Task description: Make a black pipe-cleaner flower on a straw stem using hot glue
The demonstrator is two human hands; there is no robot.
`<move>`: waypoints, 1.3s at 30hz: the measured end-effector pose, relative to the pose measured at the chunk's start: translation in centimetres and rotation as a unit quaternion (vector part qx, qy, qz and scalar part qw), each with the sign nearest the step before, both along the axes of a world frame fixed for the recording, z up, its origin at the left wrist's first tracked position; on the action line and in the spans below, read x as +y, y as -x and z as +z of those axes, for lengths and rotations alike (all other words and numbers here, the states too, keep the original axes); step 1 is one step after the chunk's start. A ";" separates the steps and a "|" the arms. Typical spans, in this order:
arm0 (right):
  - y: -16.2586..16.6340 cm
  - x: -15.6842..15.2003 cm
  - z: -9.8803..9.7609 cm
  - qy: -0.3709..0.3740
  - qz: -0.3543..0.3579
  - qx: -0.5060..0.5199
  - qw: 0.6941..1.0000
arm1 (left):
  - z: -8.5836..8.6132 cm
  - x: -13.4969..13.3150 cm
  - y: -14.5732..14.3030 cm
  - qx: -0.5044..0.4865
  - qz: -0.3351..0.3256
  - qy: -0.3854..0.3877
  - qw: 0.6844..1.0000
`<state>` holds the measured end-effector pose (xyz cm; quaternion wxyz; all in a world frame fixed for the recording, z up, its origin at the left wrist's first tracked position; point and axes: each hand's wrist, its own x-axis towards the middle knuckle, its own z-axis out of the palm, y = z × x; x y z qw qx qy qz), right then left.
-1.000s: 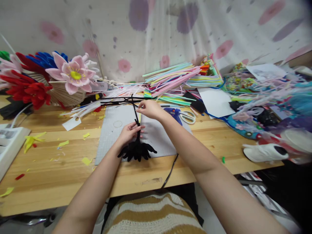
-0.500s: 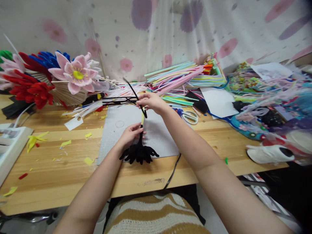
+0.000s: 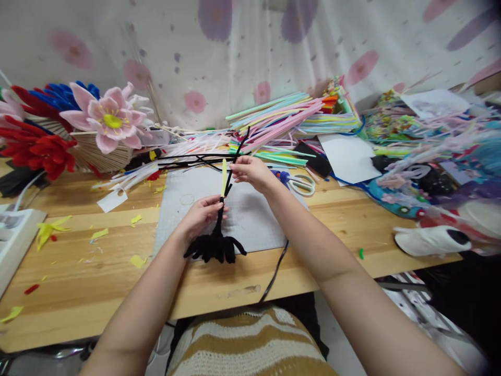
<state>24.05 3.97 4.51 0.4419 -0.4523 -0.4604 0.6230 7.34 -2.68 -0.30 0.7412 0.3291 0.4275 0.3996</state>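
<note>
My left hand is closed round the stem of a black pipe-cleaner flower, whose petals hang down over the grey mat. A pale yellow stick rises from that grip. My right hand pinches a loose black pipe cleaner just above the stem, its free end pointing up and away. More black pipe cleaners lie flat behind the mat.
A pile of pastel pipe cleaners sits behind the mat, scissors to its right. Pink and red flowers stand at the far left. Clutter fills the right end of the wooden table. A black cable runs off the front edge.
My right hand has swung the loose black pipe cleaner round the stem, from pointing left to pointing up and right. More of the yellow stick now shows. The left hand has kept its grip.
</note>
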 end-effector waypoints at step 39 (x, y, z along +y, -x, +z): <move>1.4 -0.8 -3.2 -0.076 -0.007 -0.015 0.997 | 0.3 0.0 -1.4 0.196 0.071 -0.097 0.973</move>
